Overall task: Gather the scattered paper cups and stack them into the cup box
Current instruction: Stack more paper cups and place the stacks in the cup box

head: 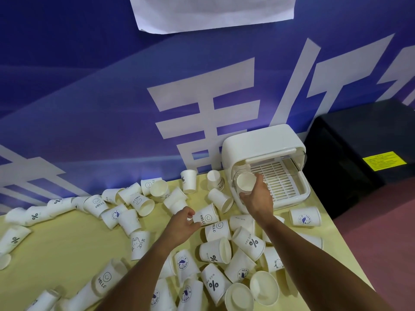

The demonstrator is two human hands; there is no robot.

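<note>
The right hand [256, 198], its grip wrapping a smooth white tapered paper cup [246, 182], is reaching into the rounded white plastic cup box [258, 142] at two o'clock. The left hand [183, 223] is pinching a toppled "HELLO" paper cup [207, 216] on the pale-yellow counter [67, 243].

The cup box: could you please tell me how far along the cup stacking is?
Barely started: the slatted tray in the cup box looks mostly bare. In hand: the right hand holds a paper cup at its opening, the left hand pinches a HELLO cup. Left: dozens of scattered cups on the yellow table.
</note>
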